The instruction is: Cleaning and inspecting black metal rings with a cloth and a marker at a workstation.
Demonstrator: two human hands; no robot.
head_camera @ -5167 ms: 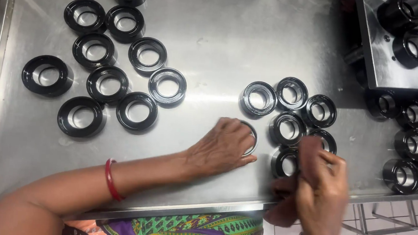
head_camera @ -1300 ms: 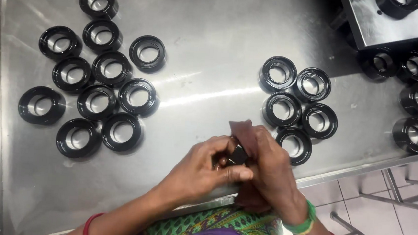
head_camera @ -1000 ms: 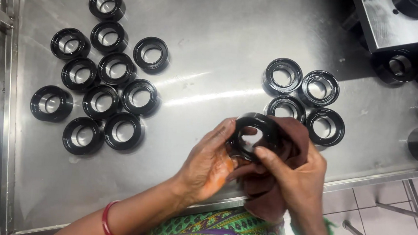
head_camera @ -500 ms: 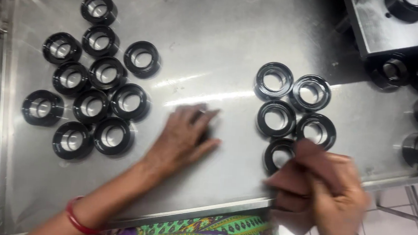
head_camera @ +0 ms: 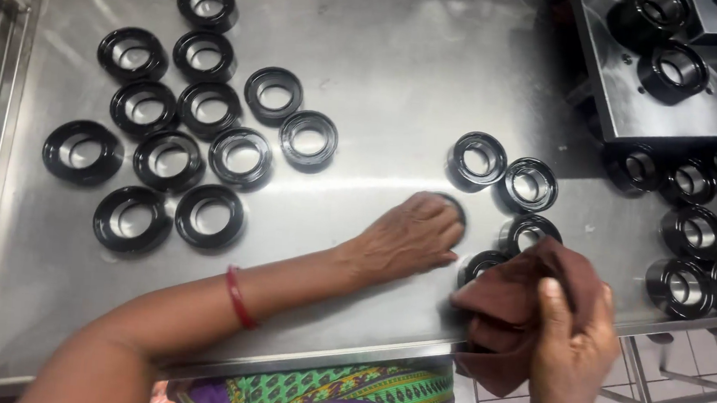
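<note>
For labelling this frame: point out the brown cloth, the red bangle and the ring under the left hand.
brown cloth (head_camera: 510, 300), head view, on its folded front.
red bangle (head_camera: 238, 297), head view, on the band across the left wrist.
ring under the left hand (head_camera: 456, 206), head view, on the rim edge showing past the knuckles.

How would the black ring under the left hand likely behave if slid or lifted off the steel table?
The black ring, mostly covered by the left hand, lies flat like its neighbours, so it probably slides easily on the smooth steel table rather than rolling. The thick rims of the similar rings suggest it is stiff, not floppy. On edge, its round shape could roll.
</note>
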